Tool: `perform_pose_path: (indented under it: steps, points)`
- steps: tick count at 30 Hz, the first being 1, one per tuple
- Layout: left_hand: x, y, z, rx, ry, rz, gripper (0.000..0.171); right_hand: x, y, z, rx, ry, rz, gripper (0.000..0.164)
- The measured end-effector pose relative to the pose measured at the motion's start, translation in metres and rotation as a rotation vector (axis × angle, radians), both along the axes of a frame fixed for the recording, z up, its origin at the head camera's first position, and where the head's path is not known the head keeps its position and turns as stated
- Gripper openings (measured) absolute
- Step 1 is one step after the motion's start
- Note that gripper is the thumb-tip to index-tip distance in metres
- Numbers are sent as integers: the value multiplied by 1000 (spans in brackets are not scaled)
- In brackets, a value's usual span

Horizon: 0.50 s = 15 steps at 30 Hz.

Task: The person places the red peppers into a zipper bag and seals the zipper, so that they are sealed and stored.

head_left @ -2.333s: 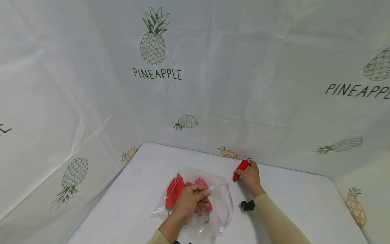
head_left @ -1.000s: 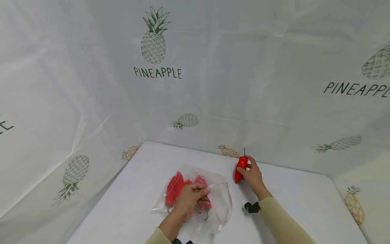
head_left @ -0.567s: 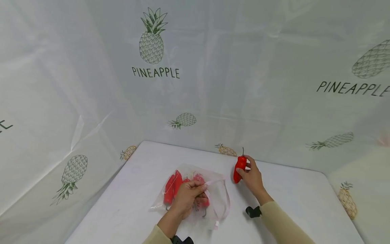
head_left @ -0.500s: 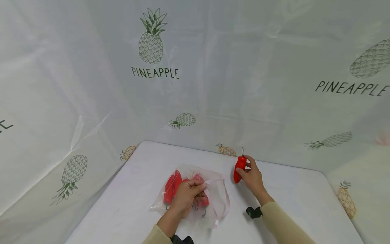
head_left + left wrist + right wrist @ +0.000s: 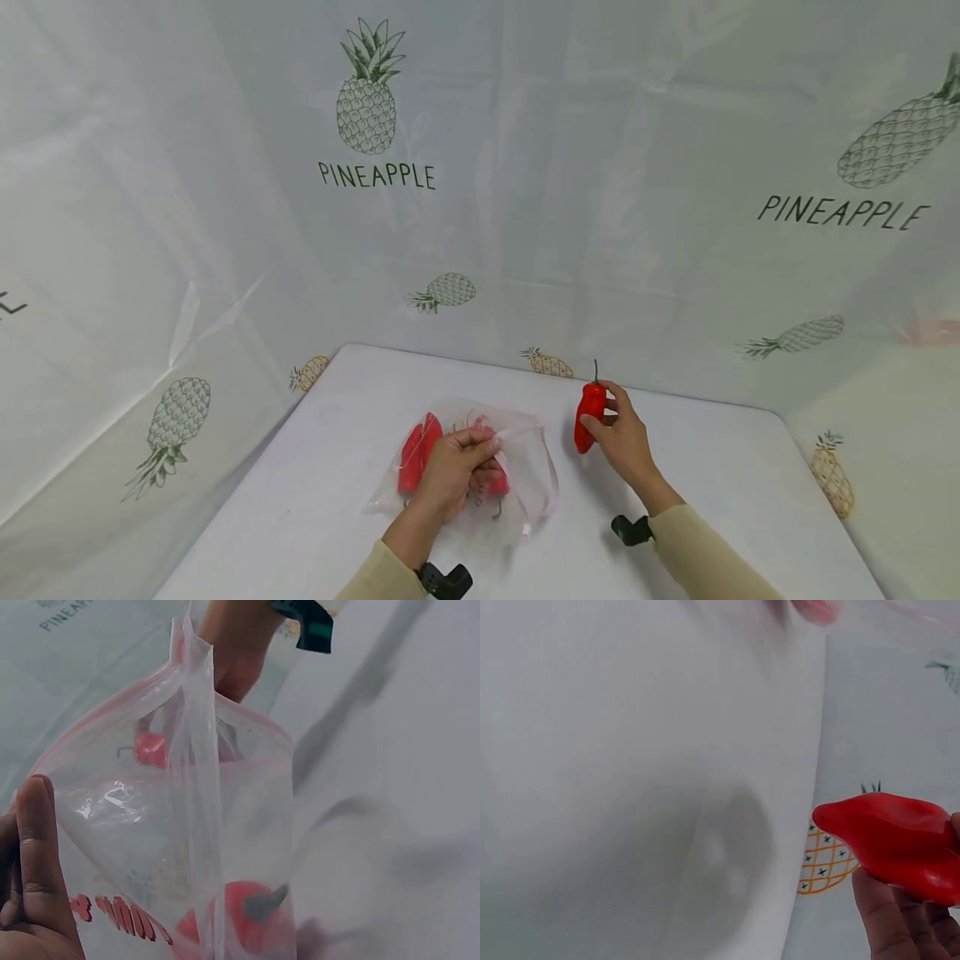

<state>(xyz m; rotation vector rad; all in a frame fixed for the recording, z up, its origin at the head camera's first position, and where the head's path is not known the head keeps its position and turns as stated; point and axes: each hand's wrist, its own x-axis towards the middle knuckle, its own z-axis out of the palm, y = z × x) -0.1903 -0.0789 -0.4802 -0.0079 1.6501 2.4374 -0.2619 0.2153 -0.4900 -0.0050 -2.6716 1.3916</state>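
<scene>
Glossy red pepper point(image 5: 588, 421), elongated and tapering, pinched in the right hand point(image 5: 626, 440) above the counter point(image 5: 360, 433); its thin dark stem point(image 5: 596, 372) points up, its narrow end down, the body slightly tilted. Nearby, a clear plastic bag point(image 5: 534, 479) with pink-edged mouth, small pale slider point(image 5: 526, 529) and red lettering point(image 5: 127, 917), gripped at the edge by the left hand point(image 5: 453, 467); the mouth gapes. Within, bagged red peppers point(image 5: 411, 461): two lie side by side at left; the others are partly hidden, their number uncertain.
</scene>
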Motion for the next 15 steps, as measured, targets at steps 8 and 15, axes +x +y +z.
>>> perform_pose_path:
  steps: [8, 15]
  points:
    - [-1, -1, 3, 22, 10, 7, 18, 22, -4, 15, -3, 36, 30, 69]
    - [1, -1, 6, 12, 7, 5, 18, 38, -8, 20, -14, 31, 44, 68]
